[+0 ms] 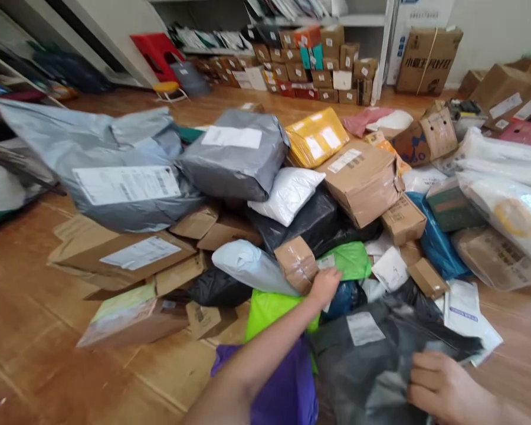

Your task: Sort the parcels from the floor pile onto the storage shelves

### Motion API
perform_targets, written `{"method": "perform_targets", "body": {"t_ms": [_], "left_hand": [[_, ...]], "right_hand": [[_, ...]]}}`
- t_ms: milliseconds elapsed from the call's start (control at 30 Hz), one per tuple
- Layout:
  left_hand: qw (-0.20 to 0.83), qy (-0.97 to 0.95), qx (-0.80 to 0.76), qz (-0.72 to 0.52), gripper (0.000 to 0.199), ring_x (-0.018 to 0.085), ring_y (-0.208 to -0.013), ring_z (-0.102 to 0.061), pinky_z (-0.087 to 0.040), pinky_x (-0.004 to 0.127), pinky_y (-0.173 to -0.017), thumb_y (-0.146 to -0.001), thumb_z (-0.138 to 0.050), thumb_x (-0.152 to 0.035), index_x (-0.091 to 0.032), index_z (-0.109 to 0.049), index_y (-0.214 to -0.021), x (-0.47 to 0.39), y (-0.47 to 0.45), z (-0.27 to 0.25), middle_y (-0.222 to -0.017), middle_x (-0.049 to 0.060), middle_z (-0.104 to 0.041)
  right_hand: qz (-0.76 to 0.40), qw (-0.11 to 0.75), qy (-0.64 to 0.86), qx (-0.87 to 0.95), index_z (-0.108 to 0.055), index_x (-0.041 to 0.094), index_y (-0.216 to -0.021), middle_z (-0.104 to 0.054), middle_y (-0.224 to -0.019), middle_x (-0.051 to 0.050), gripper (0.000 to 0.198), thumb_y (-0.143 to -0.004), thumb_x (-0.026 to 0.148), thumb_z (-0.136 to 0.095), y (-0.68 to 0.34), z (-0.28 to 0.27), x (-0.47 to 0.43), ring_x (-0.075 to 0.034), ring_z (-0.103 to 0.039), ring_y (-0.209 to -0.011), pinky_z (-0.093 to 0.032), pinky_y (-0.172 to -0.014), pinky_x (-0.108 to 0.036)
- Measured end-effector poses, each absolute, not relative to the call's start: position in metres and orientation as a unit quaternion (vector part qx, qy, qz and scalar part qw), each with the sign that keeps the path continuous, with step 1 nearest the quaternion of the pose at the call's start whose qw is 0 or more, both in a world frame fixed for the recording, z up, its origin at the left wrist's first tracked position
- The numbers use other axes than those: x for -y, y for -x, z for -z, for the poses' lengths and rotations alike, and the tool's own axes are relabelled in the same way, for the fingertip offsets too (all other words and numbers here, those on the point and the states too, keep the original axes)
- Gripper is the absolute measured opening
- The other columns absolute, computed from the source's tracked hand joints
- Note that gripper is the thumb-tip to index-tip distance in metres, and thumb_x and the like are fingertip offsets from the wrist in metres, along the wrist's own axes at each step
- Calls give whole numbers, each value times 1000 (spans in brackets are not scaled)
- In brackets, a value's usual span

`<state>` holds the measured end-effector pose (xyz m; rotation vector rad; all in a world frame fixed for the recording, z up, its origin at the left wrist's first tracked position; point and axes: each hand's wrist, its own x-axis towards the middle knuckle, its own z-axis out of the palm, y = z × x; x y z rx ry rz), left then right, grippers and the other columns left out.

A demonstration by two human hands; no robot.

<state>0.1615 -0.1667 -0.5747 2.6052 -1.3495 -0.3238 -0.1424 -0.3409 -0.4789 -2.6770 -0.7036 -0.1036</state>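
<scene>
My left hand (pixel 325 288) reaches over the middle of a parcel pile, its fingers curled at the right side of a small taped cardboard box (pixel 296 262). Just past these fingers lies a green plastic mailer bag (pixel 349 260) with a label; what the hand grips is hidden. At the lower right my right hand (pixel 440 381) is closed on the crumpled edge of a large dark grey plastic mailer bag (pixel 349 366), which has a white label. Below my left forearm are a lime-green bag (pixel 265 310) and a purple bag (pixel 283 383). A pale blue bag (pixel 252 265) touches the small box.
Large grey bagged parcels (pixel 234 156), a yellow parcel (pixel 317 137) and a cardboard carton (pixel 363 174) are heaped farther back. Shelves with small boxes (pixel 296 72) line the wall. A red stool (pixel 157 56) stands at the back left. Wooden floor (pixel 22 307) shows at left.
</scene>
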Motion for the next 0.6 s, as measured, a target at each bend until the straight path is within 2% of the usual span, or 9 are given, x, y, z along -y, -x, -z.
{"method": "perform_targets", "body": {"t_ms": [67, 133, 200, 267, 300, 367, 467, 533, 600], "left_hand": [[122, -889, 429, 106, 20, 23, -99, -66, -54, 35, -87, -98, -52, -12, -19, -71, -102, 157, -170, 570, -103, 8, -69], [158, -896, 405, 88, 21, 21, -101, -65, -53, 33, -89, -101, -50, -18, -21, -69, -108, 147, -172, 562, -107, 6, -68], [205, -890, 404, 54, 21, 22, -101, -64, -53, 34, -89, -101, -49, -20, -21, -69, -109, 138, -163, 555, -105, 5, -67], [230, -862, 451, 24, 22, 22, -99, -62, -51, 35, -87, -99, -51, -18, -21, -71, -107, 129, -146, 554, -100, 6, -67], [227, -839, 493, 20, 23, 22, -97, -62, -50, 35, -86, -99, -51, -16, -22, -72, -106, 125, -135, 556, -97, 6, -67], [195, -778, 597, 37, 24, 20, -94, -60, -46, 34, -82, -101, -51, -17, -24, -74, -102, 117, -115, 566, -94, 5, -68], [146, -693, 702, 82, 25, 17, -91, -58, -42, 32, -76, -104, -53, -20, -26, -74, -93, 108, -92, 583, -91, 3, -69], [120, -681, 716, 95, 24, 17, -89, -57, -40, 31, -73, -104, -55, -21, -26, -74, -90, 104, -82, 591, -90, 4, -69], [105, -682, 719, 86, 23, 18, -89, -57, -40, 32, -71, -104, -54, -21, -26, -74, -93, 104, -73, 595, -91, 4, -68]], "right_hand": [[-17, 159, 949, 272, -55, 24, -82, -63, -73, -2, 17, -97, 18, -56, 162, 527, 328, -22, -56, -73, -42, -65, -36], [-89, 147, 952, 254, -54, 23, -73, -63, -70, -2, 21, -89, 10, -59, 179, 580, 327, -21, -58, -73, -45, -67, -35], [-222, 172, 941, 188, -55, 22, -68, -66, -73, -4, 20, -77, 9, -67, 190, 620, 336, -23, -63, -81, -49, -73, -35], [-300, 205, 921, 141, -61, 20, -71, -71, -85, -7, 12, -70, 14, -72, 193, 636, 350, -26, -66, -91, -52, -81, -38], [-311, 244, 912, 111, -66, 20, -77, -72, -92, -9, 9, -70, 18, -71, 191, 637, 356, -27, -67, -94, -53, -85, -39], [-316, 401, 860, -6, -70, 20, -91, -73, -102, -11, 17, -78, 30, -67, 180, 629, 366, -27, -68, -99, -54, -90, -41], [-315, 649, 662, -203, -66, 23, -115, -74, -113, -12, 47, -85, 59, -57, 159, 612, 368, -26, -70, -107, -55, -96, -43], [-290, 736, 554, -259, -60, 24, -127, -72, -121, -13, 69, -81, 76, -58, 147, 604, 360, -26, -71, -112, -54, -102, -46], [-236, 784, 481, -315, -57, 24, -132, -71, -127, -13, 77, -77, 78, -68, 139, 598, 350, -26, -71, -115, -51, -108, -46]]}}
